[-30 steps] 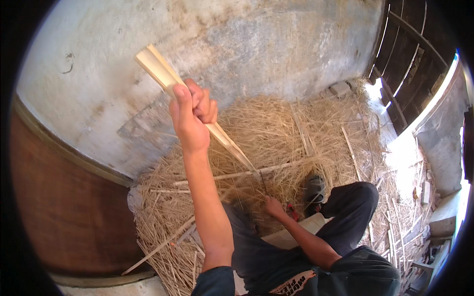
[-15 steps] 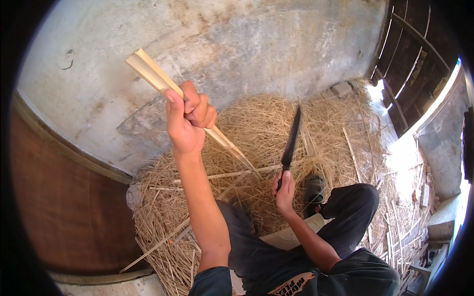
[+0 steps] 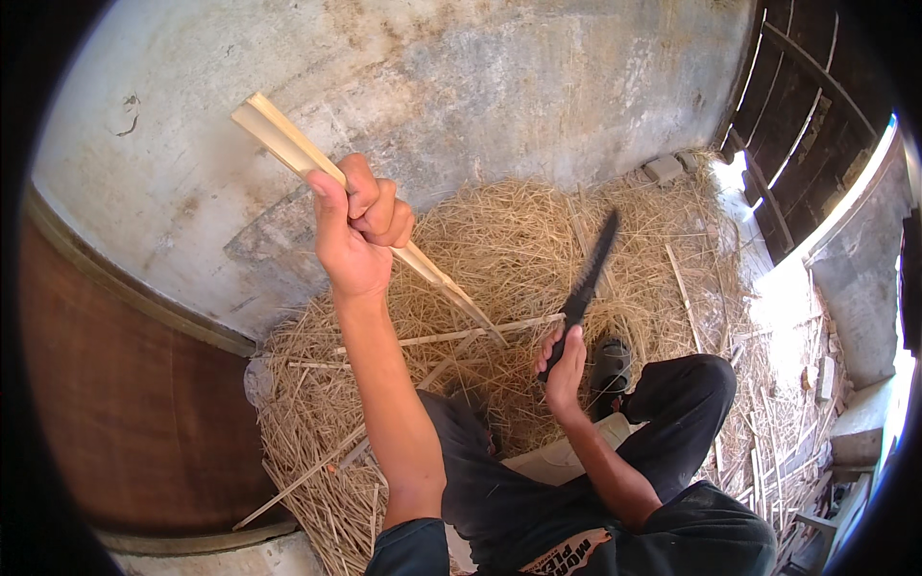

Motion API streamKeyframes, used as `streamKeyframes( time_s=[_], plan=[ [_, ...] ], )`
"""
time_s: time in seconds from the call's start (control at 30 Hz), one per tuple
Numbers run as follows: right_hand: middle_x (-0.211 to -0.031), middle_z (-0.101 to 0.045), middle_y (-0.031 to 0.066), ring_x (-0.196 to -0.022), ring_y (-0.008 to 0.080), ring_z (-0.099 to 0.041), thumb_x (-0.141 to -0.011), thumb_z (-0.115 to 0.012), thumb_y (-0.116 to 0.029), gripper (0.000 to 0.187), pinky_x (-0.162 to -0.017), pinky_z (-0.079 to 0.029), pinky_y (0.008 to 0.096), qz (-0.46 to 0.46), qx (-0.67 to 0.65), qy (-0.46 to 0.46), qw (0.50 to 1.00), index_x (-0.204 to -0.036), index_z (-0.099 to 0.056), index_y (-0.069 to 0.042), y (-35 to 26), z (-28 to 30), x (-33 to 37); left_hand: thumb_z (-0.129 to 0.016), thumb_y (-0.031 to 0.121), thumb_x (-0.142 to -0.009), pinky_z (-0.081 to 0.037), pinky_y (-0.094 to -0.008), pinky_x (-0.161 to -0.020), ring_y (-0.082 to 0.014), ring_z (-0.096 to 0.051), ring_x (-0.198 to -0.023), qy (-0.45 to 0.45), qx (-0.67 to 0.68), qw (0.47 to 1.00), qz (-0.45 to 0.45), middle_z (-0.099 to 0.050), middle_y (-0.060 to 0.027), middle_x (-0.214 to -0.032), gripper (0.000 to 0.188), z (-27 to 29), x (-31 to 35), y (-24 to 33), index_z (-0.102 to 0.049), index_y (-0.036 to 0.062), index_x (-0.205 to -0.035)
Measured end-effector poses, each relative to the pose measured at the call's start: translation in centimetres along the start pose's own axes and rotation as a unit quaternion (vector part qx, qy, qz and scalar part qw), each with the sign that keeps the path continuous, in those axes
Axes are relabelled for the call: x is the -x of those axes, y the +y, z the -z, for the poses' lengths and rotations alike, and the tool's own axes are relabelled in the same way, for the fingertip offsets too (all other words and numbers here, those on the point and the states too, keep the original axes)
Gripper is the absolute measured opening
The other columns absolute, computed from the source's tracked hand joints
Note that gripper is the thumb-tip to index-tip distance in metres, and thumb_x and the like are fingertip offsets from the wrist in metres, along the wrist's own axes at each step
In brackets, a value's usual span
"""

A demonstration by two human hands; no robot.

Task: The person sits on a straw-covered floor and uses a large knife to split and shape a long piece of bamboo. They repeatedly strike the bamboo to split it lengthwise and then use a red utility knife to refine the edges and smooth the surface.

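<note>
Over the straw heap (image 3: 519, 216): pale strip (image 3: 288, 140), dark knife (image 3: 592, 271)

The left hand (image 3: 360, 226) is gripping the pale strip near mid-length, above the heap's left side. Smooth and woody-looking, the strip is tapering from a wide, grooved end to a thin tip. Its long axis is running diagonally, the wide end pointing up-left beyond the heap, the tip down-right over the heap's bristling near part. Right of the heap's middle, the right hand (image 3: 565, 370) is clasping the dark knife, long and narrow, pointing up-right, clear of the strip.
</note>
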State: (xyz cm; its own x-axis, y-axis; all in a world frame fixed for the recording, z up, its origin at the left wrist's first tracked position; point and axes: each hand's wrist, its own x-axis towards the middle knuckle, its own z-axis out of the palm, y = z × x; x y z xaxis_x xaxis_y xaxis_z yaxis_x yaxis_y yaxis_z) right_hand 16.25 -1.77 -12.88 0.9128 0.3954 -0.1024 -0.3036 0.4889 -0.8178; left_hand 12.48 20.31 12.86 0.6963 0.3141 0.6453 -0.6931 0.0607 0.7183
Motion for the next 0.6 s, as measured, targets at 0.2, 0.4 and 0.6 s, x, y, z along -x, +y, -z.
streamKeyframes(
  time_s=[0.2,0.4,0.6],
  plan=[
    [-0.062,-0.044,0.0026,-0.054,0.0141,-0.046,-0.111,-0.038,-0.042,0.042,-0.052,-0.039,0.0337,-0.382,0.245,-0.076,0.888,-0.086,-0.048,-0.009,13.0,6.8,1.8,-0.031,0.061,-0.109,-0.011,-0.0276,-0.043,-0.0069,-0.009,-0.045,-0.03,0.015,0.999,0.0,-0.021,0.0079,-0.056,0.052,-0.1,0.0,-0.1,-0.032,0.0188,-0.078],
    [-0.068,-0.048,0.0011,-0.054,0.0138,-0.049,-0.111,-0.038,-0.047,0.045,-0.052,-0.04,0.0327,-0.278,0.098,-0.094,0.951,-0.09,-0.052,-0.01,6.2,5.6,0.7,-0.032,0.06,-0.109,-0.011,-0.0269,-0.043,-0.0062,-0.01,-0.046,0.03,0.004,0.999,-0.016,-0.021,0.0079,-0.057,0.052,1.5,0.5,0.9,-0.032,0.0187,-0.078],
    [-0.074,-0.048,0.0031,-0.055,0.0129,-0.049,-0.114,-0.034,-0.039,0.047,-0.054,-0.042,0.0317,0.004,0.173,-0.001,0.985,-0.099,-0.059,-0.003,2.5,1.2,0.7,-0.034,0.06,-0.109,-0.01,-0.0269,-0.044,-0.0061,-0.011,-0.047,0.078,-0.029,0.996,-0.021,-0.02,0.0083,-0.058,0.051,1.4,0.6,1.2,-0.033,0.019,-0.078]
  ],
)
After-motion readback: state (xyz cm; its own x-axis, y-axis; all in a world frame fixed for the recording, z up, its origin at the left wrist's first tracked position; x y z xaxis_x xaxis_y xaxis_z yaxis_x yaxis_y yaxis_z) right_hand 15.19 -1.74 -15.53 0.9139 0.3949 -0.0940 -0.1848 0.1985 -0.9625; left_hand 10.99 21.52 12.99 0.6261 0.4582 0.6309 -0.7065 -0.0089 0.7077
